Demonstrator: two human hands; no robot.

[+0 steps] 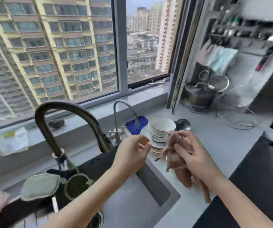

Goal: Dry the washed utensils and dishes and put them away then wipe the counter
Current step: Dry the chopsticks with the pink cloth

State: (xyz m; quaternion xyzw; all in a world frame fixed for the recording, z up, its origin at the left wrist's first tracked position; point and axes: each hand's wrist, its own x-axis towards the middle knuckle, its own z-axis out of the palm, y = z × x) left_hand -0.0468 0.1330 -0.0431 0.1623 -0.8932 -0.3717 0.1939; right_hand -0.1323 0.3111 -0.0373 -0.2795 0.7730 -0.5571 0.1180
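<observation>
Head view showed right grip (193,153) clutching a drying cloth (178,163), left grip (132,152) loosely curled, empty, beside stacked bowls (161,127).

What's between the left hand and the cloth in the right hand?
Head view: the rim of the plates under the stacked bowls shows in the gap between left hand and cloth, which the right hand grips.

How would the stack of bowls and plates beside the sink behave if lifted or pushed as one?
Likely heavy for its size: the stack of bowls and plates looks like glazed ceramic, several pieces deep. Probably fragile, and slippery if wet from washing. Pushed, the upper bowls might shift or tip, since they rest loose on wider plates.
</observation>
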